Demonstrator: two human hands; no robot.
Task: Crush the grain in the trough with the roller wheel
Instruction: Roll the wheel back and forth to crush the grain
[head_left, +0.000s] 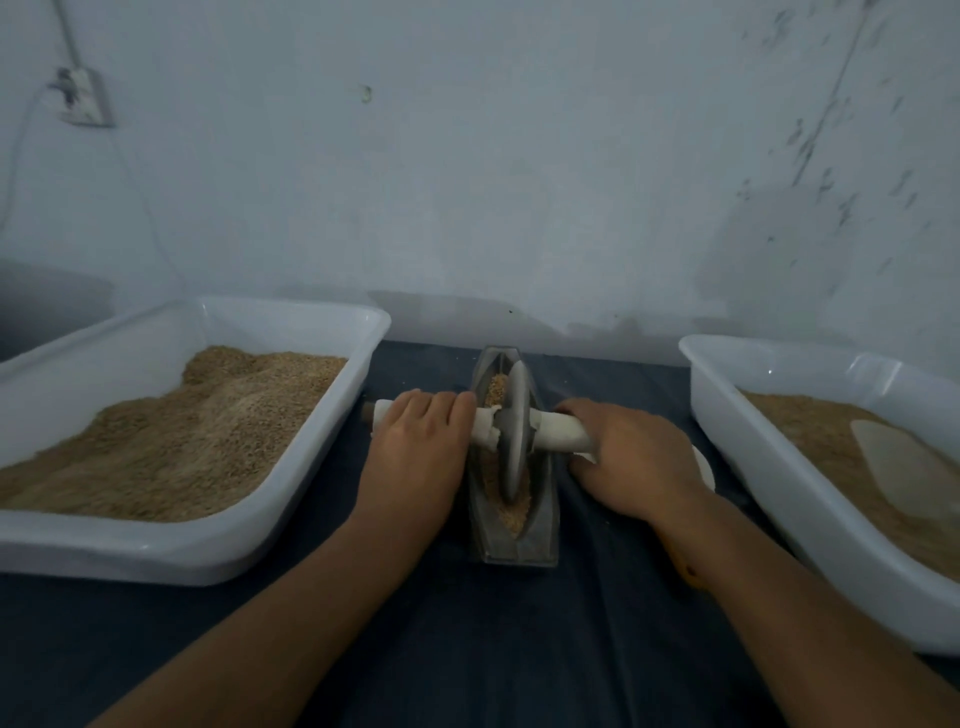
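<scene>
Crushing grain (497, 389): left hand (415, 447) and right hand (631, 457) apparently curl around the axle handle (558, 428), crosswise to the trough (511, 540), whose long axis the roller wheel (514, 431) follows.

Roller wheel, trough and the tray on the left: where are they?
roller wheel (514, 426), head view, on the grey disc's face.
trough (543, 525), head view, on its right wall near the front.
left tray (291, 317), head view, on its far rim.
</scene>
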